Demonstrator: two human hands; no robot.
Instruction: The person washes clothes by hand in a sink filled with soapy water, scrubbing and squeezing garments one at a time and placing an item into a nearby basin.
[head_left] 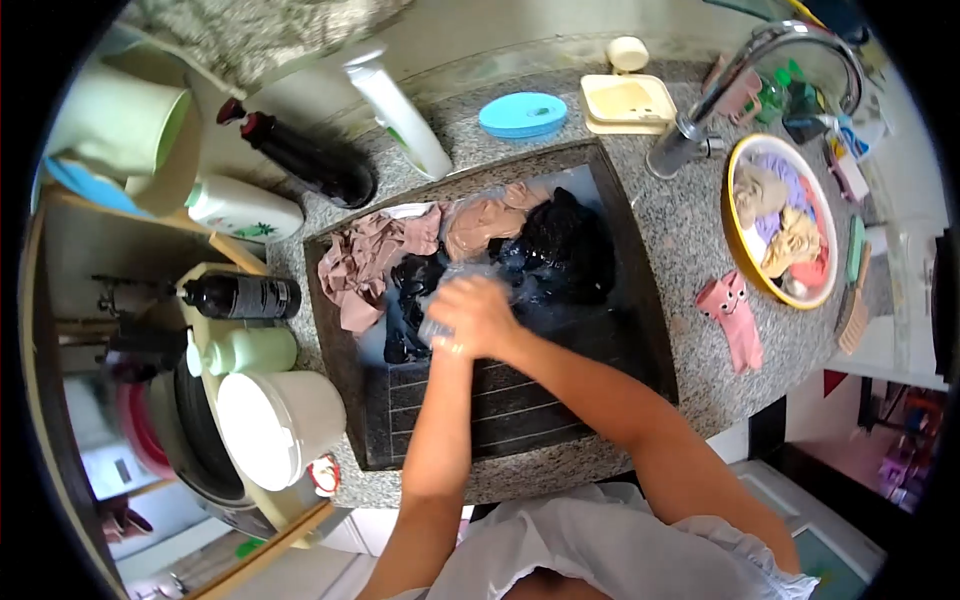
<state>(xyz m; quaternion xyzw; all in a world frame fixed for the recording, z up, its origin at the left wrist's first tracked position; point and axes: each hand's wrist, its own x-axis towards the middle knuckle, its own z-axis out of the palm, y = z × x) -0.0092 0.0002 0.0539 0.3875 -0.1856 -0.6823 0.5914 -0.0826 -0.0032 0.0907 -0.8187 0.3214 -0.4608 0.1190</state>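
Observation:
My right hand [478, 312] lies over my left hand [448, 340], both closed together above the sink [655, 340] and blurred by motion. Between them is a pale, greyish, wet cloth [482, 272], parts of which stick out above and to the left; its kind is not clear. Black wet clothing [565, 245] sits in cloudy water just beyond my hands. A tan garment [485, 225] and a dusty-pink garment [375, 255] lie at the sink's far left side. Ridged lines mark the dark washboard slope [500, 405] nearest me. Most of my left fingers are hidden.
On the right counter are a chrome faucet [685, 145], a yellow-rimmed basin [737, 225] of small garments, a pink sock [735, 325] and a brush [853, 315]. Behind the sink are a blue brush [522, 115], a soap dish [628, 105] and bottles [310, 160]. A white bucket [285, 425] stands left.

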